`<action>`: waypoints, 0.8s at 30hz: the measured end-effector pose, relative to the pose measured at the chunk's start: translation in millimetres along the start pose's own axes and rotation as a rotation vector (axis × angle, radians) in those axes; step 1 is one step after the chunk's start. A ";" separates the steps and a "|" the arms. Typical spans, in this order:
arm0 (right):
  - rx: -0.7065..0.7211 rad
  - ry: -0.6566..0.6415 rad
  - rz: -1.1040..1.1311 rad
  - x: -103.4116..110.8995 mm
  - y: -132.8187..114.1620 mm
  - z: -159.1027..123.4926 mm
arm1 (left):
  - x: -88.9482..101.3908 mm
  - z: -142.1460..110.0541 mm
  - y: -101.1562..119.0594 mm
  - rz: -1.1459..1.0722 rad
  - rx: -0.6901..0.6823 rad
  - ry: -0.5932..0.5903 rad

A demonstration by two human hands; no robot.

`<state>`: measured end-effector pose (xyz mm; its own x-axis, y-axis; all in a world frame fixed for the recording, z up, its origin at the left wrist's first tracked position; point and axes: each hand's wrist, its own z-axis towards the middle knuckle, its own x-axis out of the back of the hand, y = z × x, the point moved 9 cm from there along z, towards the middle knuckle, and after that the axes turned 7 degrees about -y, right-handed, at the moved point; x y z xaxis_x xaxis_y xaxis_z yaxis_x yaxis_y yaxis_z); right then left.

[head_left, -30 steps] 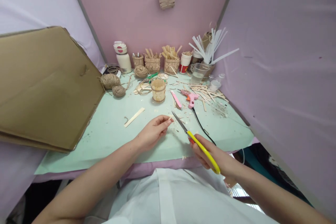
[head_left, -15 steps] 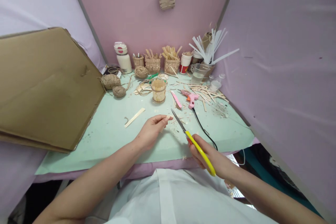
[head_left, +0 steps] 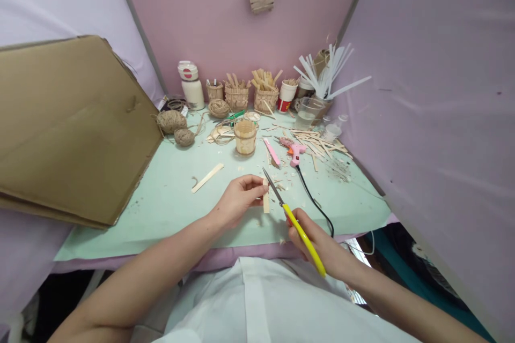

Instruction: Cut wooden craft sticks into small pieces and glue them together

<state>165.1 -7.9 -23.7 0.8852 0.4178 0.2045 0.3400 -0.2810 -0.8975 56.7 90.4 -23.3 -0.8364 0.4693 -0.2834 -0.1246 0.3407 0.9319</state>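
Pinched between the thumb and fingers of my left hand (head_left: pixel 243 197) is a short, flat wooden stick (head_left: pixel 266 203), held upright over the table. My right hand (head_left: pixel 309 238) grips yellow-handled scissors (head_left: pixel 303 241), their blades pointing up and left, with the tips close to the stick. The blades look nearly closed. To the left, a longer wooden stick (head_left: pixel 207 178) lies flat beside a small curled scrap. Beyond my hands stands a small wooden bucket (head_left: pixel 245 138) with bands around it.
A pink glue gun (head_left: pixel 296 154) with a black cord and a pink cutter (head_left: pixel 272 153) lie right of the bucket. Loose sticks (head_left: pixel 322 142) are scattered behind them. Twine balls (head_left: pixel 171 122) and a large cardboard sheet (head_left: pixel 72 134) are at left. Stick-filled baskets (head_left: pixel 265 99) line the back.
My left hand has turned the wooden stick so that its length now shows, hanging below my fingers. The scissors have stayed nearly in place. The view has shifted slightly.
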 end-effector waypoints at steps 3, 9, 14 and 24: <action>-0.002 -0.018 -0.005 -1.5 1.8 0.8 | -0.7 0.9 -0.3 0.009 -0.007 -0.008; -0.019 -0.055 -0.011 -1.8 6.4 4.8 | -2.5 2.0 -1.0 -0.008 -0.013 -0.018; -0.032 -0.054 -0.024 -0.2 8.7 4.9 | -3.2 1.5 -1.0 -0.020 -0.012 -0.015; -0.001 -0.057 0.014 -2.1 6.0 5.0 | -4.9 2.7 -2.4 -0.032 -0.008 -0.014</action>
<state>163.6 -6.1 -31.5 0.8703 0.4624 0.1695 0.3281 -0.2878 -0.8998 62.6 89.5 -24.8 -0.8243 0.4698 -0.3160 -0.1553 0.3491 0.9241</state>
